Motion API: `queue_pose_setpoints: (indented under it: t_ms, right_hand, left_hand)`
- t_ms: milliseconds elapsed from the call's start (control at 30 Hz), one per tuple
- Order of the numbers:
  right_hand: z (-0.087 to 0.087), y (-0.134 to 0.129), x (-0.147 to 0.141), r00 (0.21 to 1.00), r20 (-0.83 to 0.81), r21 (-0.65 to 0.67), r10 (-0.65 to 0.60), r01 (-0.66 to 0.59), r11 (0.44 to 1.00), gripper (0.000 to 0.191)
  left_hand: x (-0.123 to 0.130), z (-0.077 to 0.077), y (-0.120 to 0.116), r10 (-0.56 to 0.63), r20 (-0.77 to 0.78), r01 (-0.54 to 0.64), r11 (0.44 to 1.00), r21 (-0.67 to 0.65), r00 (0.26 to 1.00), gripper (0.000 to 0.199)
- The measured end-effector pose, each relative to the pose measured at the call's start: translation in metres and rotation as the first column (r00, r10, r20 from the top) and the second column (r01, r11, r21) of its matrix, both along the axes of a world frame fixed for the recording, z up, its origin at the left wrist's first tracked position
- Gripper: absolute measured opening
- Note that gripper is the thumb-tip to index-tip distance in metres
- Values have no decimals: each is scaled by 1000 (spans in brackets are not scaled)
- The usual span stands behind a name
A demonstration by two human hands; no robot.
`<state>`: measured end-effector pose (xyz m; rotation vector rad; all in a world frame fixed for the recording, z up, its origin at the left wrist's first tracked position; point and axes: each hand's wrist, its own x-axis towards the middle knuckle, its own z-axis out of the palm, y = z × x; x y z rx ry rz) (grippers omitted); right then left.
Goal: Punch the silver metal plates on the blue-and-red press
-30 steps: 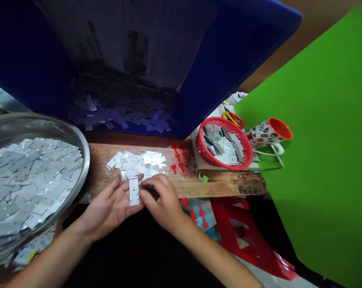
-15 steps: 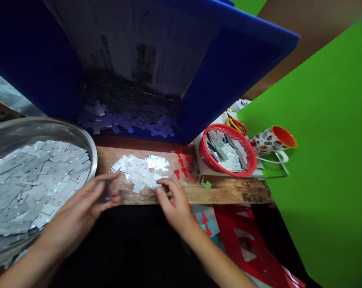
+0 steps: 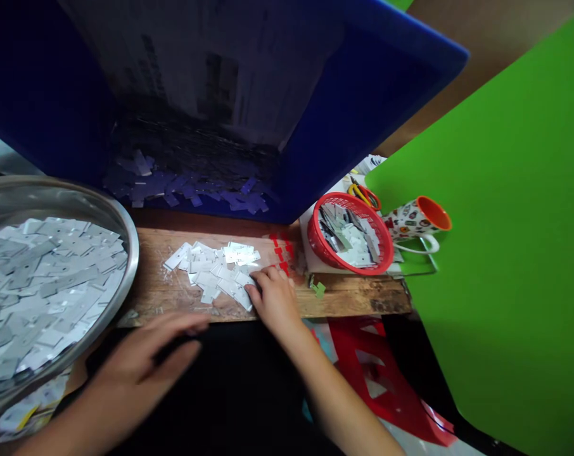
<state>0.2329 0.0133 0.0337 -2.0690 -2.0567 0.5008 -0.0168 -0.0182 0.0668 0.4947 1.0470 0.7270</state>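
A small pile of flat silvery metal plates [image 3: 220,269] lies on the wooden bench. At its right edge is my right hand [image 3: 276,297], thumb and bent fingers close together on a plate. My left hand [image 3: 147,354], blurred by motion, is low in front of the bench edge, near the large metal basin [image 3: 132,247]. Its thumb and fingers are apart, and I see no plate between them; a small dark spot at the fingertips is too smeared to make out. Many similar plates [image 3: 54,278] fill the basin.
A blue bin [image 3: 344,107] with plates inside stands behind the pile. To the right are a red basket [image 3: 316,244] of plates, scissors [image 3: 363,193] and a patterned mug [image 3: 408,221]. Red pieces [image 3: 281,250] and a small green piece [image 3: 318,289] lie on the wooden bench [image 3: 348,297].
My left hand has moved down and toward me, away from beside the pile; the dark piece in it no longer shows. My right thumb and fingers have come closer together at the pile's edge.
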Motion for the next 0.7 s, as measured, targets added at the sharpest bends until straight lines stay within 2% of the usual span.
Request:
queue_pose_setpoints:
  t_ms: [33, 67, 100, 133, 167, 233, 300, 367, 433, 467, 533, 633, 700]
  right_hand:
    - [0, 2, 1, 1000, 17, -4, 4, -4, 1000, 21]
    - [0, 4, 1, 1000, 21, -2, 11, -11, 1000, 19]
    - [0, 6, 2, 1000, 12, 7, 15, -15, 1000, 16]
    - [2, 6, 2, 1000, -16, 23, 9, -8, 1000, 13]
    - [3, 5, 2, 998, -66, 43, -11, 14, 999, 11]
    - [6, -2, -2, 965, -250, 51, -80, 95, 994, 9]
    - [9, -14, -11, 852, -503, -42, -146, 145, 989, 12]
    - [10, -28, -22, 697, -700, -163, -154, 54, 985, 16]
    - [9, -37, -31, 609, -786, -198, -108, -82, 977, 20]
    - [9, -40, -33, 609, -789, -184, -78, -114, 976, 22]
    - [8, -40, -29, 697, -716, -136, -40, -83, 987, 22]
    - [6, -35, -12, 897, -440, -56, -41, 17, 998, 15]
    - [5, -33, 0, 964, -260, -29, -57, 52, 998, 13]
  left_hand:
    - [21, -2, 0, -174, -104, 185, 977, 103, 979, 32]
    - [40, -5, 1, -310, -202, 346, 921, 177, 929, 28]
    - [55, -8, 3, -392, -285, 458, 861, 220, 875, 24]
    - [66, -11, 6, -437, -330, 522, 820, 236, 837, 22]
    - [73, -14, 8, -451, -344, 540, 809, 232, 824, 23]
    - [75, -21, 12, -395, -288, 454, 873, 178, 873, 26]
    - [69, -27, 13, -282, -198, 304, 948, 90, 939, 31]
    - [61, -31, 12, -203, -149, 205, 979, 2, 968, 33]
    - [55, -32, 13, -178, -140, 169, 983, -75, 974, 30]
    - [53, -31, 13, -164, -148, 148, 982, -118, 975, 29]
    - [50, -28, 16, -124, -167, 91, 977, -194, 978, 31]
    - [47, -22, 22, -56, -128, 20, 964, -266, 990, 36]
    - [46, -19, 25, -20, -41, 8, 960, -281, 999, 38]
